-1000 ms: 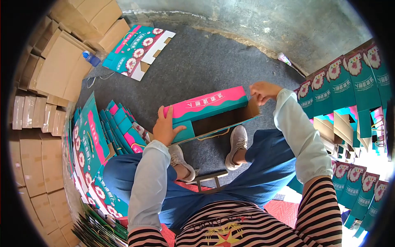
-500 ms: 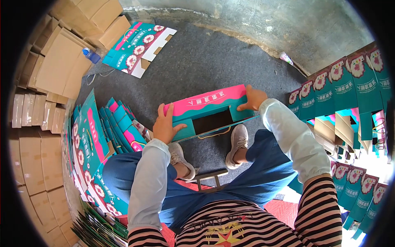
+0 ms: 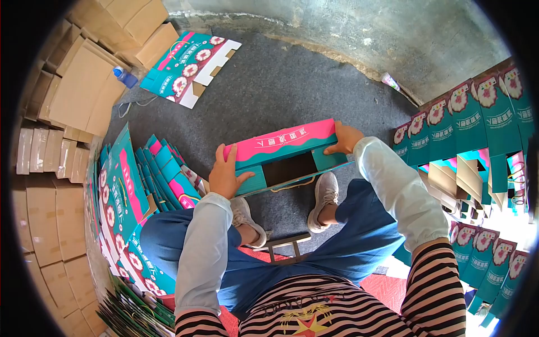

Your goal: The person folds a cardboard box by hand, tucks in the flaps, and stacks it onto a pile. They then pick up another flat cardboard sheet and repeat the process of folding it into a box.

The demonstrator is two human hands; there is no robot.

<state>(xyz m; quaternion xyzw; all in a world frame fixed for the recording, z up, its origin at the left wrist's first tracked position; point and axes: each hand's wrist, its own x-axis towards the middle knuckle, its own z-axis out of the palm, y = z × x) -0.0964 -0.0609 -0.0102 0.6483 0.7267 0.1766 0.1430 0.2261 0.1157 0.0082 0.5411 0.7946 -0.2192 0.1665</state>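
A pink and teal carton (image 3: 281,142) is held level between both hands above the feet. Its pink flap with white lettering stands up along the far side, and a dark opening shows between two teal end flaps. My left hand (image 3: 224,173) grips the carton's left end, fingers over the pink flap's corner and thumb on the teal end flap. At the right end my right hand (image 3: 345,139) holds the carton, its thumb against the inner flap. Below the near edge shows a yellow cord handle (image 3: 293,185).
Folded teal cartons (image 3: 163,168) lean at the left, beside stacked brown boxes (image 3: 45,213). A flat printed carton (image 3: 191,66) and a blue bottle (image 3: 124,76) lie farther off. Rows of teal cartons (image 3: 467,119) stand at the right. A metal frame (image 3: 285,244) is between the feet.
The carton has tilted slightly, so more of its dark opening and teal end flaps shows. Both hands keep their hold, with the right hand a little lower.
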